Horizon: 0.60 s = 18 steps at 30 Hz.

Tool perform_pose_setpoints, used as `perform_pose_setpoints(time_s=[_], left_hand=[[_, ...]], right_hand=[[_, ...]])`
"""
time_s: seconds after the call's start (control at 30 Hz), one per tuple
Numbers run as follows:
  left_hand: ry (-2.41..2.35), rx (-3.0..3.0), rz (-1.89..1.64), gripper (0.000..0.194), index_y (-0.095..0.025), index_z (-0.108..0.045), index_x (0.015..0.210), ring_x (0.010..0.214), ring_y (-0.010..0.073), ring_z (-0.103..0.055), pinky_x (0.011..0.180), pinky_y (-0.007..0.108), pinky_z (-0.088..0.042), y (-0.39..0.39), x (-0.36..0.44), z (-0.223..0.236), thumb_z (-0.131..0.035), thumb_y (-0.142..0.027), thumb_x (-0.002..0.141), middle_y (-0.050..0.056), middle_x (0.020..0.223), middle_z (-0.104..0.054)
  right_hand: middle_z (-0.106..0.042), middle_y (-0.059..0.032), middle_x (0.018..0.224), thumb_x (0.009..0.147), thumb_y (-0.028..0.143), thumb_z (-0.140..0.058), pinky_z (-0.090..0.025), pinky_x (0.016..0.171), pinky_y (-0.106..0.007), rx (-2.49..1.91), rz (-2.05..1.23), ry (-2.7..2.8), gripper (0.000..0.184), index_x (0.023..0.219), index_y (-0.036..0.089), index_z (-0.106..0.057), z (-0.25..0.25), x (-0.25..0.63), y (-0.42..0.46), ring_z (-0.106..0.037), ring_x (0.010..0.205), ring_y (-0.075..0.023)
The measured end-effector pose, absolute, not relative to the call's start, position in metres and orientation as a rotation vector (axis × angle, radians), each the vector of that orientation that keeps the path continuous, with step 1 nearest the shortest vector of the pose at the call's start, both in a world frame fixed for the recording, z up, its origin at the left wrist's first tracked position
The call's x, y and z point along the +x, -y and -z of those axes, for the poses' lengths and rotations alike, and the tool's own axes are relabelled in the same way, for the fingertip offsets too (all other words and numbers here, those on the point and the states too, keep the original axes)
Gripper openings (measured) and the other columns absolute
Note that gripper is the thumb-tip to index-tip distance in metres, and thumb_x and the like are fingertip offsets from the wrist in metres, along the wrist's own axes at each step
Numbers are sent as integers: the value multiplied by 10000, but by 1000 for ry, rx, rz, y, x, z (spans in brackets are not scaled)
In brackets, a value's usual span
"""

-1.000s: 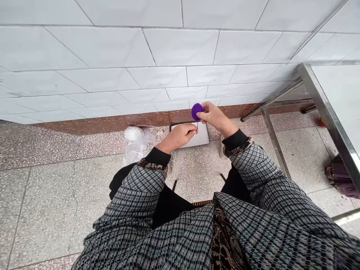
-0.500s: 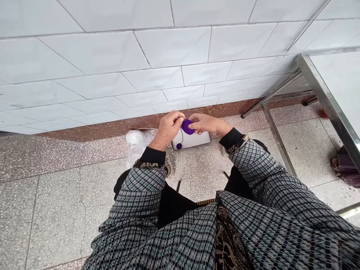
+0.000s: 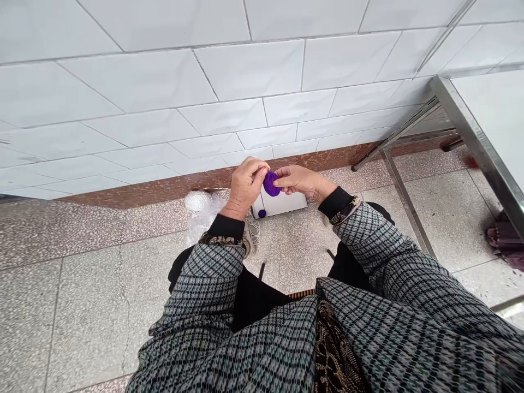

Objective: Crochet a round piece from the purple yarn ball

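Note:
A ball of purple yarn is gripped between the thumb and fingers of my right hand. Close against its left side, my left hand has thumb and forefinger pinched together on the purple strand, though the strand at the fingertips is hard to see. Below, a smaller purple yarn ball rests on a white flat box or board with a dark edge. A thin strand hangs between the two balls.
White yarn with clear plastic lies on the speckled floor left of my left wrist. Loose cream cord is beside the white board. A metal-framed table stands at right, with a dark purple folded thing below. A tiled wall rises ahead.
The purple ball has turned slightly in my right fingers, and its strand now hangs straighter. My left hand has shifted a little upward. The view has moved slightly.

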<state>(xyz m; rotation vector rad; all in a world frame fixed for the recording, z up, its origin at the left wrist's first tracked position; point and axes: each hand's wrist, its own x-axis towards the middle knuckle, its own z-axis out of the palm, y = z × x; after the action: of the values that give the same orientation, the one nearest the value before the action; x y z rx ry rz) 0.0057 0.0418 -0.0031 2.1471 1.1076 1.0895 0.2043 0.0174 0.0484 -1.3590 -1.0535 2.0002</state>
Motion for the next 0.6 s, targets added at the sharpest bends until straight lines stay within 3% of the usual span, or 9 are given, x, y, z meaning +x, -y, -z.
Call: perform_pose_setpoints(time_s=[0.13, 0.33, 0.47, 0.6], left_hand=[[-978, 2077, -779, 161, -227, -704, 873, 855, 213, -680, 891, 364, -586, -47, -5, -11, -621, -303, 989, 40, 890, -749], [-1072, 1866, -783, 299, -196, -739, 895, 832, 208, -657, 838, 338, -555, -49, 1, -1, -651, -463, 996, 37, 868, -763], [-981, 1912, -695, 238, -197, -728, 871, 824, 203, -661, 827, 324, -544, -37, 19, 5, -625, -382, 980, 36, 866, -770], [-788, 1981, -527, 205, -213, -741, 870, 813, 197, -690, 828, 326, -563, -23, 25, -5, -597, -309, 981, 42, 880, -777]], right_hand=[[-586, 48, 636, 895, -5, -743, -419, 516, -163, -1267, -2085, 1300, 189, 855, 174, -699, -44, 213, -18, -492, 572, -85], [-679, 28, 813, 886, 155, -834, -506, 600, -193, -1109, -1927, 1146, 251, 1062, 195, -660, -43, 226, -25, -535, 621, -77], [-645, 35, 867, 923, 242, -830, -517, 651, -225, -1165, -1650, 1129, 343, 1156, 226, -578, -38, 230, -32, -566, 678, -98], [-670, 3, 968, 885, 127, -766, -539, 807, -300, -1528, -1251, 1385, 352, 1170, 220, -583, -39, 229, -33, -621, 828, -156]])
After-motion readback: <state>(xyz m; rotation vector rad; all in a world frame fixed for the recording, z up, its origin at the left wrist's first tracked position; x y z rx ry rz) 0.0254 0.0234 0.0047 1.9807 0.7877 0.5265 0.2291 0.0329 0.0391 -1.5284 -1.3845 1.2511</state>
